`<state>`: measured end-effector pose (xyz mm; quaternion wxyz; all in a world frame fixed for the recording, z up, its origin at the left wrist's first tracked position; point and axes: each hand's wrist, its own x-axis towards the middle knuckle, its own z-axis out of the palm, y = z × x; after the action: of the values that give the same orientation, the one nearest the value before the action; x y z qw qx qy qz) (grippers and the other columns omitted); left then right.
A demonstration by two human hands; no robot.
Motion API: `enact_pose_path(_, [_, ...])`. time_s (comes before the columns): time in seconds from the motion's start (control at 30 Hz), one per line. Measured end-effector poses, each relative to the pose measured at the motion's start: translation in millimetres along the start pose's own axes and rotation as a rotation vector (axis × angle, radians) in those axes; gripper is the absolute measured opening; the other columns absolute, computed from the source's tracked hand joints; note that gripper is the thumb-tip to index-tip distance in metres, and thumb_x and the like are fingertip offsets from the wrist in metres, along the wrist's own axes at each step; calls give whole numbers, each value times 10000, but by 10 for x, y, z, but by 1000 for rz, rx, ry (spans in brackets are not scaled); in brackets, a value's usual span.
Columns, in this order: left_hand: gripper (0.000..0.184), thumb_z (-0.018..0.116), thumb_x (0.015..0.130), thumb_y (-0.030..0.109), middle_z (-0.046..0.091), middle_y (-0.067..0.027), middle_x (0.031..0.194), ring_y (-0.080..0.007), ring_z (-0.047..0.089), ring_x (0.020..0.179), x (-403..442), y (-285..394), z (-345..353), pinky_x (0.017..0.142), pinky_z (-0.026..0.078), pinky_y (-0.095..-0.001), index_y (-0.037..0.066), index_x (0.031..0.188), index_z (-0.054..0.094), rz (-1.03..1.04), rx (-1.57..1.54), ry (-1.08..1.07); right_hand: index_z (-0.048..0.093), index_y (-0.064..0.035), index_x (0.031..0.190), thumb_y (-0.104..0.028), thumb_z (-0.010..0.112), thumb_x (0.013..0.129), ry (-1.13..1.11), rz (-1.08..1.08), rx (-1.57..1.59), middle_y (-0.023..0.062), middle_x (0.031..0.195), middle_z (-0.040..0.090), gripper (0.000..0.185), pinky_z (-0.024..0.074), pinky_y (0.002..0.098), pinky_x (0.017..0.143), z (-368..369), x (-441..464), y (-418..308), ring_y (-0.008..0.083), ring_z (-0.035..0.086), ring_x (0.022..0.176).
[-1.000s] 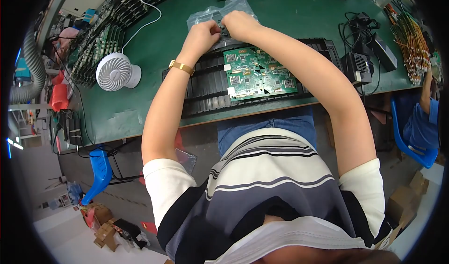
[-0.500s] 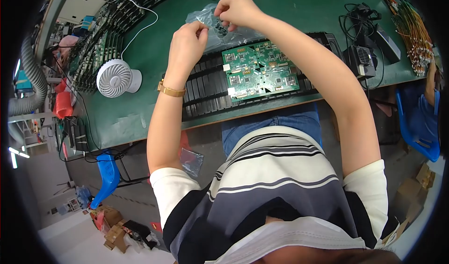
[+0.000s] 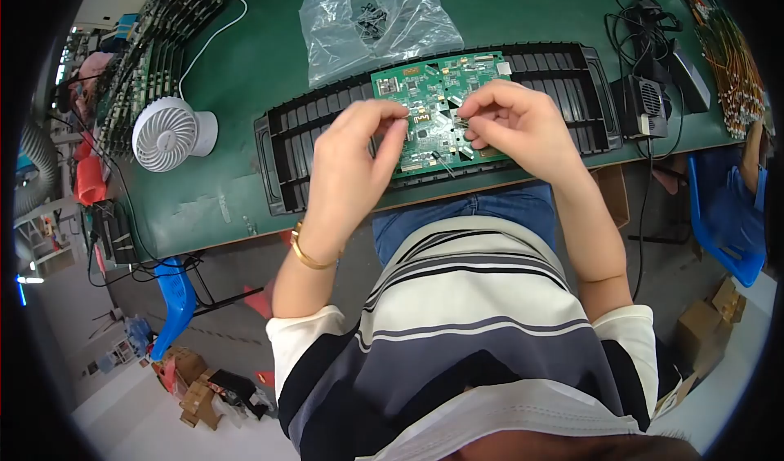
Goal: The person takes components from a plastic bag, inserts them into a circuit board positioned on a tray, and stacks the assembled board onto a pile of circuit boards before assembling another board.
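A green circuit board (image 3: pixel 437 81) lies on a black slotted rack (image 3: pixel 306 114). Over the board's left edge, my left hand (image 3: pixel 355 155) has its thumb and forefinger curled close together; whatever is at their tips is too small to name. My right hand (image 3: pixel 523 126) hovers above the right half of the board, fingers pinched, with a small piece at the tips that I cannot make out. Several small dark and shiny parts sit on the board between my hands. Beyond it lies a clear plastic bag (image 3: pixel 412 20) with small black parts (image 3: pixel 373 22) on or inside it.
A white fan (image 3: pixel 166 138) stands on the green table (image 3: pixel 220 183) at left, its cable running back past rows of upright circuit boards (image 3: pixel 167 40). To the right are a black power unit (image 3: pixel 637 106), tangled black cables (image 3: pixel 641 24) and a bundle of wires (image 3: pixel 727 69).
Both hands have come back from the plastic bag to over the circuit board. The bag now lies uncovered behind the rack, and small loose parts now show on the board.
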<state>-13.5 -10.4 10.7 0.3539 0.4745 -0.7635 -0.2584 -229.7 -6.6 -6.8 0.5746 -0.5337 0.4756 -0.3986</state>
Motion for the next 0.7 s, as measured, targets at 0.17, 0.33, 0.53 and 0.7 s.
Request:
enact_pose_path(0.17, [173,657,780,-53,657,-58,868,-148,578,689,-245,-17,198,631,474,-251,10,941,665,-35,-31,118,664,10,903,105,606,771,60,-216,-150,53,880,653,172,489,175,606,29,-64,92,103,598,709])
enact_pose_path(0.33, [185,666,776,-55,668,-60,876,-153,595,709,-305,-40,248,638,482,-256,17,947,668,-38,-29,218,670,-7,877,112,627,743,58,-414,-332,40,920,652,184,435,175,561,81,-92,84,93,556,686])
enact_pose_path(0.53, [181,671,780,-46,685,-65,890,-154,601,706,-8,-52,181,635,482,-252,20,948,681,-21,39,210,675,-23,862,107,637,731,86,-466,-432,33,913,652,189,384,186,522,99,-109,74,95,516,642])
enact_pose_path(0.7, [179,676,779,-38,693,-60,886,-152,598,681,89,-63,151,623,479,-248,24,946,697,-49,65,186,677,-24,865,111,627,731,126,-510,-433,32,910,651,197,377,191,517,115,-94,90,97,512,638])
